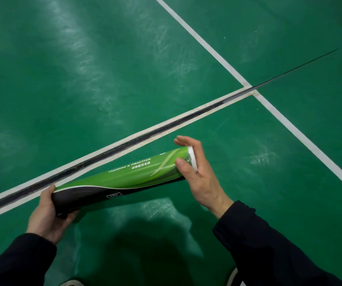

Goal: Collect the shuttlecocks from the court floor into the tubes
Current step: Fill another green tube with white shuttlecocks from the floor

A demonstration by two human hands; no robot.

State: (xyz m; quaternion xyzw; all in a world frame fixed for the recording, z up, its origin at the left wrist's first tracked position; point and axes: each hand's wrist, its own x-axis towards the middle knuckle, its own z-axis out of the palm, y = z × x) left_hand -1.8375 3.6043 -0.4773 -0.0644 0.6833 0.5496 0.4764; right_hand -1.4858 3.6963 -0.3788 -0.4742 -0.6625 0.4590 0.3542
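Tube [122,180] count: one, held level above the court floor [83,69] between our hands. Left hand [48,215] grips the black end, fingers wrapped round it. Right hand [195,172] sits at the far end, thumb on the green wall, fingers curved over the white cap [193,158]. Shuttlecocks in view: zero, on the floor or elsewhere. We judge this tube likely being capped or uncapped; contents hidden, so progress cannot be told. White lines [207,48] cross nearby.
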